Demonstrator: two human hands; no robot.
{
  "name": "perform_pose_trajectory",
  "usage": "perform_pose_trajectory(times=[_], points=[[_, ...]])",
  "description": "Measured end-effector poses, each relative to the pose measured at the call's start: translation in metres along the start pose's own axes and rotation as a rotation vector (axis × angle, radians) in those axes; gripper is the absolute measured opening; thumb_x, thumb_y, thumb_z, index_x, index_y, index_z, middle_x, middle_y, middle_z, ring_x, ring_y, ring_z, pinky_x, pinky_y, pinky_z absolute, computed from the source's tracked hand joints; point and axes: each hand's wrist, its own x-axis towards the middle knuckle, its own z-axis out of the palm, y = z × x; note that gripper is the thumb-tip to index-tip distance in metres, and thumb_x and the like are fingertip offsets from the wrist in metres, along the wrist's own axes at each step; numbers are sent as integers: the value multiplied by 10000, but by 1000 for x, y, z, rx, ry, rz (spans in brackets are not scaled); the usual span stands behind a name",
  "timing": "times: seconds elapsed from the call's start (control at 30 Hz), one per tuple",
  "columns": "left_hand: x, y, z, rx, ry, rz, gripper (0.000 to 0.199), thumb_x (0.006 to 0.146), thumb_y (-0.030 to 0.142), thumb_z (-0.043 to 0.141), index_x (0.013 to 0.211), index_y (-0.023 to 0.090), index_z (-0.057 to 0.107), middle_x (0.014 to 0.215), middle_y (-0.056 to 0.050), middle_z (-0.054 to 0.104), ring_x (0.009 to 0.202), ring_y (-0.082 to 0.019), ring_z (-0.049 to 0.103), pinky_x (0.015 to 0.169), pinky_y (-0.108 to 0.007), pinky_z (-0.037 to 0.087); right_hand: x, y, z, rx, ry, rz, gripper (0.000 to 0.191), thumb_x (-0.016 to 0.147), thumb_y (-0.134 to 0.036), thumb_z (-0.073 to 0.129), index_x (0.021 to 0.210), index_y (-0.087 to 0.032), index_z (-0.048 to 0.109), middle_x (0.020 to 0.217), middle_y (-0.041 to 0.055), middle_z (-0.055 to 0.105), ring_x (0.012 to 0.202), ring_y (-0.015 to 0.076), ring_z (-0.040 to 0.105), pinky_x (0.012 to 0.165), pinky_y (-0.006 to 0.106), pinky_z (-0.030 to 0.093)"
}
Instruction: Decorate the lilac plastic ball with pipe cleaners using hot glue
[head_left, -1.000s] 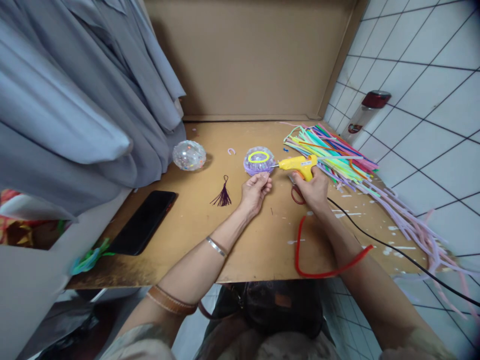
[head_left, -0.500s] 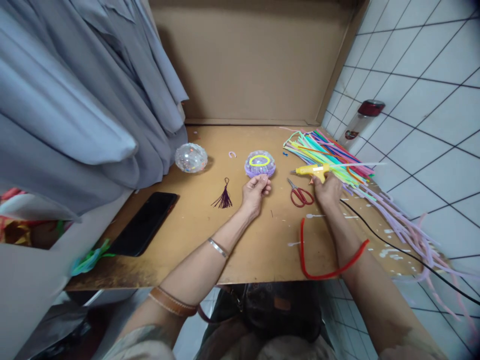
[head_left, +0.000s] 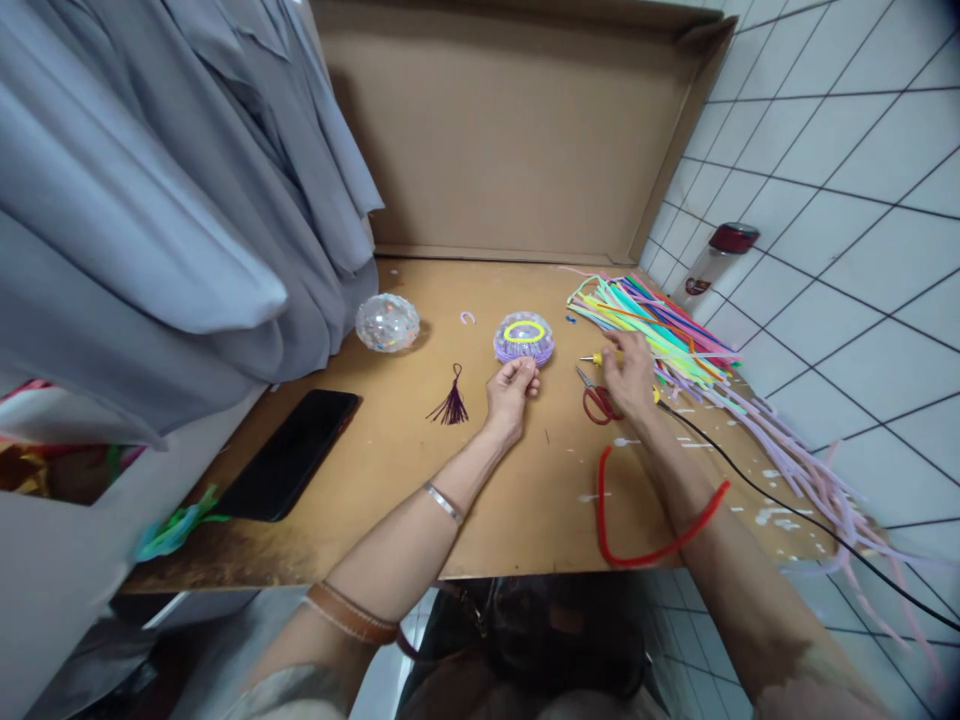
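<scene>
My left hand (head_left: 511, 390) pinches the near edge of a clear, beaded-looking dome (head_left: 524, 340) with a purple rim and a yellow ring on top. My right hand (head_left: 630, 375) is over the yellow glue gun (head_left: 596, 358), its fingers a little apart and hiding most of the gun's body. Just left of that hand lie red-handled scissors (head_left: 598, 402). A dark tassel (head_left: 451, 402) rests left of my left hand, and a second clear dome (head_left: 388, 323) sits farther left. A bent red pipe cleaner (head_left: 602, 510) lies near my right forearm.
Many coloured pipe cleaners (head_left: 660, 320) spread along the right side beside a lidded bottle (head_left: 716, 262). A black phone (head_left: 292, 455) lies at the left. The black cord (head_left: 750, 467) runs to the lower right. A grey curtain hangs left; cardboard stands behind.
My right hand has shifted left, off the glue gun's handle and over its body. My left hand keeps its pinch on the dome. The view has tilted slightly.
</scene>
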Motion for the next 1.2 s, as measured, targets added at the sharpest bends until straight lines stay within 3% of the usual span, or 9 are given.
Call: perform_pose_trajectory(times=[0.1, 0.17, 0.27, 0.33, 0.4, 0.53, 0.67, 0.83, 1.2], points=[[1, -1, -1, 2, 10, -1, 347, 618, 370, 899, 733, 157, 650, 633, 39, 608, 536, -43, 511, 515, -177, 372, 29, -22, 18, 224, -86, -182, 383, 960, -406, 444, 1259, -264, 638, 1278, 121, 646, 1232, 299, 566, 1077, 517, 445], [2, -1, -1, 8, 8, 5, 356, 613, 386, 899, 726, 159, 649, 632, 37, 610, 536, -45, 512, 518, -180, 375, 49, -36, 32, 341, -156, -216, 400, 962, -455, 467, 1280, -289, 646, 1309, 94, 661, 1259, 283, 570, 1132, 514, 409], [4, -2, -2, 10, 1, 21, 376, 595, 408, 904, 722, 158, 653, 646, 29, 622, 550, -52, 524, 535, -188, 387, 72, -50, 55, 529, -341, -165, 407, 926, -458, 528, 1245, -270, 696, 1350, 74, 674, 1300, 271, 570, 1171, 505, 380], [6, -3, -4, 1, 12, 32, 388, 582, 419, 908, 726, 157, 660, 667, 20, 635, 577, -61, 542, 562, -196, 400, 78, -54, 68, 660, -493, -62, 392, 908, -420, 532, 1202, -252, 729, 1336, 68, 695, 1283, 261, 595, 1152, 484, 409], [9, -4, -5, -4, 30, 55, 386, 592, 428, 904, 730, 157, 666, 678, 14, 640, 613, -73, 561, 600, -204, 416, 77, -54, 75, 724, -560, 20, 370, 882, -379, 537, 1145, -244, 759, 1303, 62, 719, 1262, 256, 613, 1138, 471, 426], [13, -7, -8, 14, 60, 132, 362, 645, 442, 882, 722, 161, 668, 665, 18, 626, 633, -80, 544, 644, -217, 417, 64, -46, 75, 690, -514, 6, 365, 837, -353, 580, 1135, -269, 774, 1338, 48, 698, 1308, 272, 583, 1155, 482, 409], [15, -8, -11, 20, 113, 174, 357, 649, 443, 878, 700, 164, 662, 652, 26, 614, 612, -77, 510, 635, -217, 406, 45, -39, 70, 607, -367, -89, 408, 862, -468, 611, 1208, -294, 739, 1370, 57, 670, 1337, 287, 553, 1181, 503, 374], [14, -9, -12, 52, 166, 200, 319, 666, 413, 868, 682, 169, 664, 640, 32, 608, 598, -77, 488, 628, -219, 399, 26, -44, 69, 511, -198, -87, 482, 898, -597, 564, 1246, -288, 691, 1309, 86, 684, 1248, 303, 589, 1127, 528, 420], [0, -10, -3, 84, 162, 171, 239, 649, 345, 867, 670, 173, 701, 680, 7, 665, 673, -108, 548, 751, -265, 456, 23, -47, 69, 470, -154, -107, 399, 929, -552, 533, 1205, -295, 660, 1282, 73, 690, 1212, 286, 605, 1084, 490, 460]])
